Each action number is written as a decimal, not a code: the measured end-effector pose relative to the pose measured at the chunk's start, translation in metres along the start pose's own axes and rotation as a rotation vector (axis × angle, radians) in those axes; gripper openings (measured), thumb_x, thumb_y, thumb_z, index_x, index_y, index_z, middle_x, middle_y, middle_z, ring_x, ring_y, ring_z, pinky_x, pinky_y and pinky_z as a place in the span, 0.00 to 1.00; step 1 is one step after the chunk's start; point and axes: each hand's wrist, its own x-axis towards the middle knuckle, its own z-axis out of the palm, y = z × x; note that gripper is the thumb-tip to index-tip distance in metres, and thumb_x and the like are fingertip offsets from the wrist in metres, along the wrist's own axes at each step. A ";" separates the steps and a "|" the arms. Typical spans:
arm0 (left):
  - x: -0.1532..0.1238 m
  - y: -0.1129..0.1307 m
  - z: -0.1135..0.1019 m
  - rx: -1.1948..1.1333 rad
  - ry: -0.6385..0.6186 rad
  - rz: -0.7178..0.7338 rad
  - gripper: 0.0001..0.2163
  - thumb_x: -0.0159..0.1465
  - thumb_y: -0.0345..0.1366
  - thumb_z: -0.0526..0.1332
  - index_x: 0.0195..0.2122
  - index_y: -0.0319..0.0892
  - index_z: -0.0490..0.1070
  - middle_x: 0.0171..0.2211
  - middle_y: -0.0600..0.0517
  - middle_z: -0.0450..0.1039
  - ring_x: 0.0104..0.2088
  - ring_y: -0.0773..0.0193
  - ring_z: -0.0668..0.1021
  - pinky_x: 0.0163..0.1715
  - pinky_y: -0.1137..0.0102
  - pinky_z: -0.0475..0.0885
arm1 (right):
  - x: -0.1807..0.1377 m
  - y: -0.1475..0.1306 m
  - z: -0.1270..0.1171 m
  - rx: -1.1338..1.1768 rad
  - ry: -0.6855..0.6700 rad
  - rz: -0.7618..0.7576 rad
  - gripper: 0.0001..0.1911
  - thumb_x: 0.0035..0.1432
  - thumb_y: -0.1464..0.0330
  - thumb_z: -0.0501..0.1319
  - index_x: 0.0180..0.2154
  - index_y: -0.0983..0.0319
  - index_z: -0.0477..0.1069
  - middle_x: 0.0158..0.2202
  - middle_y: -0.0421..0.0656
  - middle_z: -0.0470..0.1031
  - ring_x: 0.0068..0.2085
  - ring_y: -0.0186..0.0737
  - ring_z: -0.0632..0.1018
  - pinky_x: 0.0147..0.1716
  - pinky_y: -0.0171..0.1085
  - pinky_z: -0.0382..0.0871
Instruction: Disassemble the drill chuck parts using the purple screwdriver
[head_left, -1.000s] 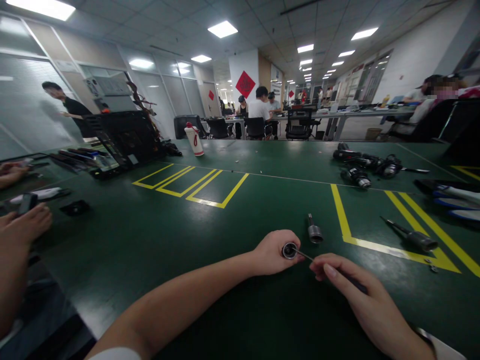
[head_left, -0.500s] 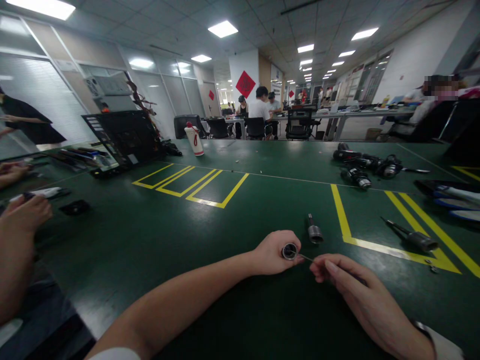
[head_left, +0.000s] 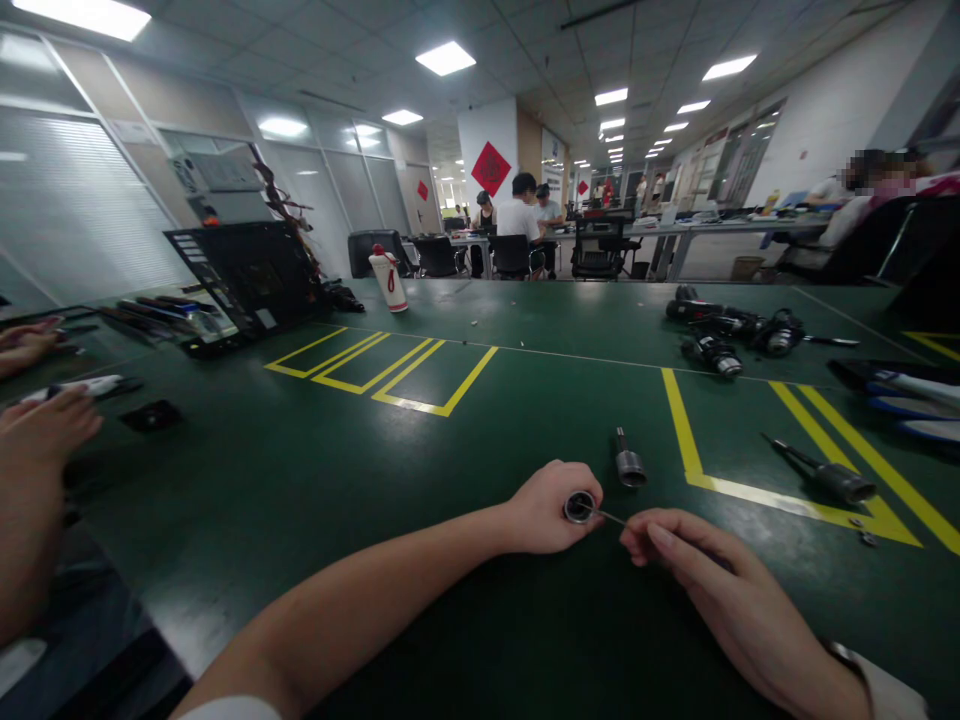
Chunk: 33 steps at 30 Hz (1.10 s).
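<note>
My left hand point(head_left: 546, 508) is closed around a small round metal part point(head_left: 579, 506) with an open ring end facing me. My right hand point(head_left: 712, 590) pinches a thin screwdriver point(head_left: 613, 517) whose tip pokes into that ring. Both hands rest on the green table point(head_left: 337, 480). Just beyond them a short metal cylinder with a stem point(head_left: 628, 462) stands on the table, untouched.
A dark pen-shaped tool point(head_left: 821, 472) lies on the yellow floor-style tape at right. Black gear point(head_left: 731, 330) is heaped at the far right, a black case point(head_left: 240, 280) and white bottle point(head_left: 388, 278) at far left. Another person's hand point(head_left: 45, 430) rests at the left edge.
The person standing at the far left has walked out of view. My hands have barely shifted; the screwdriver tip stays in the ring.
</note>
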 end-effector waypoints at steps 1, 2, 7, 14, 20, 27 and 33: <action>0.000 0.000 0.000 -0.002 0.001 -0.004 0.06 0.57 0.33 0.62 0.31 0.39 0.64 0.31 0.53 0.69 0.33 0.66 0.71 0.39 0.69 0.64 | 0.000 -0.001 0.000 0.036 0.004 0.017 0.14 0.53 0.57 0.62 0.34 0.60 0.78 0.34 0.44 0.78 0.37 0.45 0.76 0.40 0.43 0.69; 0.000 0.000 0.000 -0.004 0.001 -0.008 0.06 0.57 0.34 0.62 0.31 0.39 0.64 0.31 0.53 0.69 0.33 0.66 0.71 0.39 0.69 0.64 | 0.001 -0.001 0.000 0.067 0.006 0.030 0.14 0.53 0.57 0.62 0.34 0.60 0.78 0.34 0.44 0.78 0.37 0.45 0.76 0.39 0.43 0.69; 0.000 -0.002 0.001 0.033 -0.006 0.006 0.05 0.58 0.34 0.60 0.32 0.39 0.64 0.31 0.53 0.69 0.34 0.66 0.72 0.39 0.69 0.64 | 0.000 0.003 -0.001 0.009 0.018 -0.027 0.14 0.55 0.57 0.60 0.34 0.59 0.77 0.34 0.43 0.77 0.37 0.44 0.75 0.39 0.42 0.68; -0.002 0.002 0.000 0.129 -0.045 0.026 0.04 0.57 0.31 0.59 0.32 0.40 0.64 0.32 0.53 0.69 0.35 0.65 0.72 0.37 0.70 0.63 | -0.004 0.004 -0.002 -0.257 -0.027 -0.135 0.12 0.55 0.57 0.60 0.32 0.57 0.76 0.33 0.42 0.77 0.37 0.44 0.75 0.38 0.40 0.67; -0.002 0.001 0.000 0.078 -0.037 0.044 0.04 0.59 0.33 0.60 0.32 0.40 0.64 0.32 0.53 0.69 0.35 0.66 0.72 0.39 0.70 0.64 | 0.001 0.004 -0.001 0.014 0.002 0.000 0.14 0.55 0.57 0.60 0.33 0.59 0.77 0.33 0.44 0.77 0.36 0.44 0.74 0.38 0.41 0.67; -0.001 0.000 0.001 0.051 -0.038 0.011 0.05 0.59 0.34 0.61 0.32 0.39 0.65 0.32 0.53 0.69 0.35 0.66 0.72 0.41 0.69 0.65 | 0.001 0.003 -0.002 0.025 -0.004 0.011 0.14 0.55 0.57 0.60 0.34 0.60 0.76 0.33 0.44 0.77 0.36 0.44 0.75 0.38 0.41 0.68; -0.001 0.010 -0.004 0.031 -0.052 -0.120 0.09 0.56 0.32 0.63 0.36 0.41 0.64 0.34 0.54 0.69 0.34 0.67 0.71 0.39 0.70 0.65 | -0.004 0.001 -0.002 -0.300 -0.036 -0.136 0.14 0.56 0.56 0.58 0.33 0.58 0.75 0.33 0.42 0.76 0.37 0.44 0.75 0.38 0.40 0.67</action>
